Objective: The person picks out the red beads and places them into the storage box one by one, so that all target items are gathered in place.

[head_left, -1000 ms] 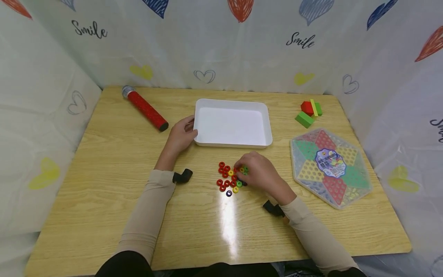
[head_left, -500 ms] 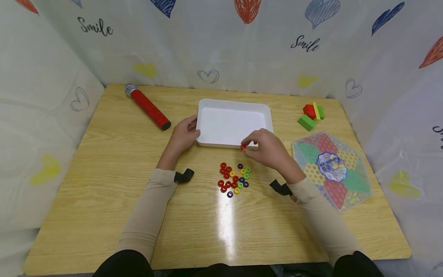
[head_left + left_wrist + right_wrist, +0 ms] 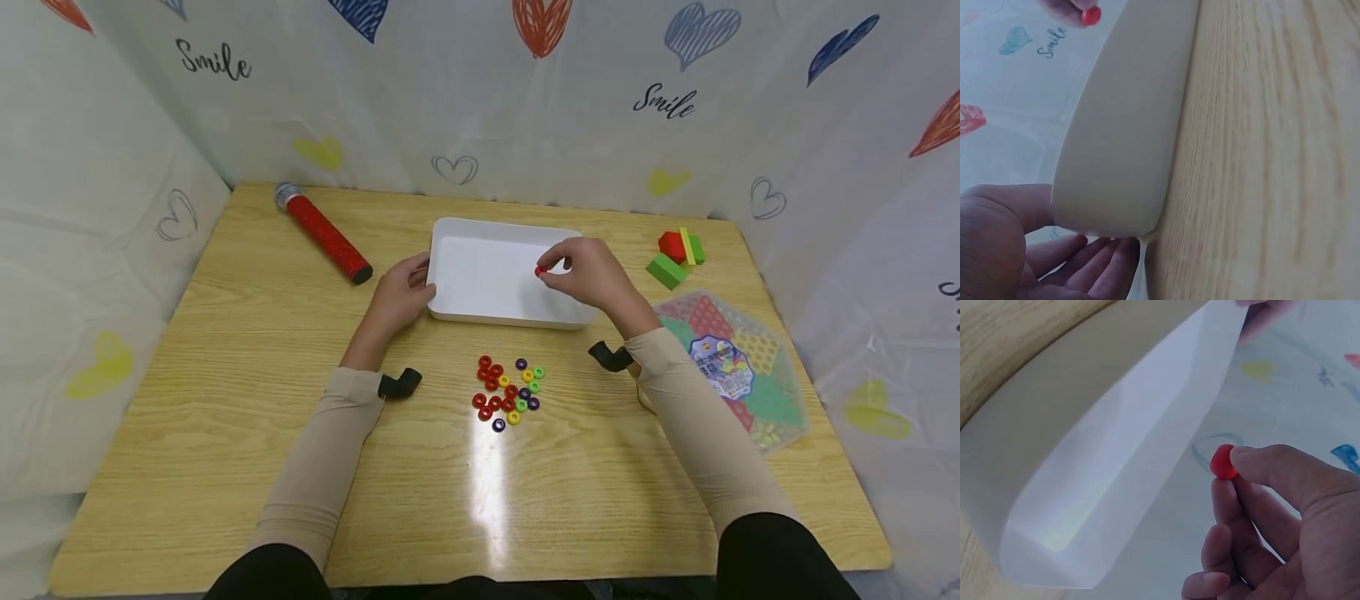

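The white rectangular tray [image 3: 480,271] lies on the table, its inside bare in the head view. My left hand [image 3: 400,292] grips its left end, the thumb at the rim and the other fingers [image 3: 1107,262] against the outer wall. Over the right part of the tray, my right hand [image 3: 592,271] pinches a small red ring bead [image 3: 1224,462] between thumb and index finger. In front of the tray, several ring beads lie loosely grouped: red ones [image 3: 495,403], yellow ones [image 3: 513,417], green ones [image 3: 534,387] and dark purple ones [image 3: 498,425].
A red tube with a silver end [image 3: 330,237] lies at the back left. Several coloured blocks [image 3: 666,271] sit at the back right. Nearer, a clear hexagonal case [image 3: 776,392] with coloured sections is partly covered by my right sleeve [image 3: 705,433]. White printed cloth [image 3: 525,142] hangs behind the table.
My right hand has picked up a red bead from the group and carried it forward, over the tray. My left hand keeps its grip on the tray's left end.
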A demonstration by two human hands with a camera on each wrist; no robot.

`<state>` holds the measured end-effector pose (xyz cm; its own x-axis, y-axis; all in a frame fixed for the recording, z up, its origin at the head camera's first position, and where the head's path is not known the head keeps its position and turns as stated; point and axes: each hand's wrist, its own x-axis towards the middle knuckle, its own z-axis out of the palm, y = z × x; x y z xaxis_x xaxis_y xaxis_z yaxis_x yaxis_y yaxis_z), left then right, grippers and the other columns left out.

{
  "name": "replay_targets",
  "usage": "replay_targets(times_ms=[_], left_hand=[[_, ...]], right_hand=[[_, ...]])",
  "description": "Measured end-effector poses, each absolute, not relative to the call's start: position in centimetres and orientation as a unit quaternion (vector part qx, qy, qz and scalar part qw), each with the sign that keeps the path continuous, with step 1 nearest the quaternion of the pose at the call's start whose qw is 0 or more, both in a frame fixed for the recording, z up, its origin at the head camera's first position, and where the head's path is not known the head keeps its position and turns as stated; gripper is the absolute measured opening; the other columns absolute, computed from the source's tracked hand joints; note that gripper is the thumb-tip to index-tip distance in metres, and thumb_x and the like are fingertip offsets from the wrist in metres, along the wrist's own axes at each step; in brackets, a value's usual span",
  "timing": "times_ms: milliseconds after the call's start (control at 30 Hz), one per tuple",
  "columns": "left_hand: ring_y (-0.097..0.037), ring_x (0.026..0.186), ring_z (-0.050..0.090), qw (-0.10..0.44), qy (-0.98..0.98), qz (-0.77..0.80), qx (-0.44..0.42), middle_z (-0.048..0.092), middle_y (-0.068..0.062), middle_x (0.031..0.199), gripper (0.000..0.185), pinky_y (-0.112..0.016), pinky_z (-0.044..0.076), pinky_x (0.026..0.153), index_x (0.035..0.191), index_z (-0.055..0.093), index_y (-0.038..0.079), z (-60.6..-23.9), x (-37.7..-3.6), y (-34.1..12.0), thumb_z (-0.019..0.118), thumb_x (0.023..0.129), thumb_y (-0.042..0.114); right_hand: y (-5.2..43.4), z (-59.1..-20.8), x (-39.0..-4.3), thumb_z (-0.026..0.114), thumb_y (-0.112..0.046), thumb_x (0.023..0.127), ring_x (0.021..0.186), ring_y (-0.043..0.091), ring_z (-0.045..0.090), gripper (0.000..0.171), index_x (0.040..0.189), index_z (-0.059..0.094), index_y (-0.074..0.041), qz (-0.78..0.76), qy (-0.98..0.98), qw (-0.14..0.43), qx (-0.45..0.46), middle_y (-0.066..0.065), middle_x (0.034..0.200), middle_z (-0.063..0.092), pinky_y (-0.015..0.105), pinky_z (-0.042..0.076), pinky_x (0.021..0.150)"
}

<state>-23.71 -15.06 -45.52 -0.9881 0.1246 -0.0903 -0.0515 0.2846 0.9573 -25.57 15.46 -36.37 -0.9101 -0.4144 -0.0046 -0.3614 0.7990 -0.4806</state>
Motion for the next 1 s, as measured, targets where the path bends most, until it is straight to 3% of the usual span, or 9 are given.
replay_targets(times_ms=[233, 767, 1000], left_hand=[[-0.028, 0.141, 0.05, 0.071, 0.796, 0.601, 0.025, 0.045, -0.016, 0.156, 0.061, -0.038, 0.045, 0.114, 0.153, 0.042, 0.003, -45.5, -23.5, -15.1, 0.058, 0.095, 0.005], [-0.026, 0.142, 0.049, 0.077, 0.796, 0.6, 0.021, 0.044, -0.014, 0.157, 0.061, -0.036, 0.044, 0.115, 0.155, 0.041, 0.006, -45.4, -23.7, -15.2, 0.058, 0.096, 0.005], [-0.026, 0.142, 0.049, 0.082, 0.792, 0.605, 0.019, 0.044, -0.014, 0.157, 0.062, -0.037, 0.044, 0.115, 0.155, 0.04, 0.005, -45.6, -23.7, -15.2, 0.058, 0.095, 0.004]], right_hand=[[15.1, -37.6, -28.1, 0.074, -0.018, 0.091, 0.088, 0.027, 0.055, 0.024, 0.111, 0.078, -0.007, -0.243, 0.952, 0.089, -0.164, 0.012, 0.108, 0.076, 0.036, 0.044, 0.073], [15.5, -39.5, -30.6, 0.073, -0.018, 0.092, 0.093, 0.027, 0.058, 0.023, 0.111, 0.078, -0.006, -0.236, 0.956, 0.125, -0.122, 0.012, 0.11, 0.075, 0.037, 0.048, 0.076], [15.6, -41.1, -31.1, 0.074, -0.014, 0.09, 0.098, 0.026, 0.06, 0.022, 0.11, 0.078, -0.006, -0.229, 0.956, 0.152, -0.1, 0.012, 0.11, 0.075, 0.038, 0.051, 0.083]])
